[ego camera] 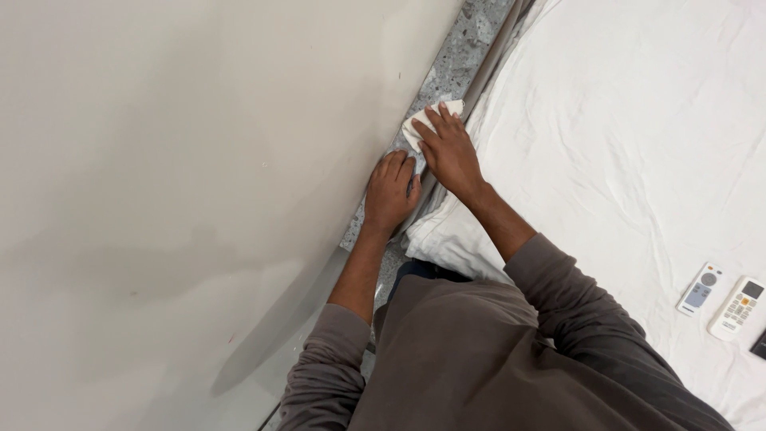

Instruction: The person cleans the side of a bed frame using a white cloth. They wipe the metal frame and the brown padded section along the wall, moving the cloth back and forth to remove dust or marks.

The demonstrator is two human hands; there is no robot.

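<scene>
My right hand (449, 150) presses flat on a small white cloth (416, 128) lying on the speckled grey floor strip (459, 56) between the wall and the bed. My left hand (389, 190) rests just below it on the same floor strip, fingers curled down, with nothing seen in it. Both arms wear grey-brown sleeves. The brown bed-frame edge (488, 64) runs beside my right hand.
A pale wall (199, 160) fills the left side. A bed with a white sheet (622, 128) fills the right. Two white remote controls (702, 288) (738, 307) lie on the sheet at the right, with a dark object (760, 345) at the frame edge.
</scene>
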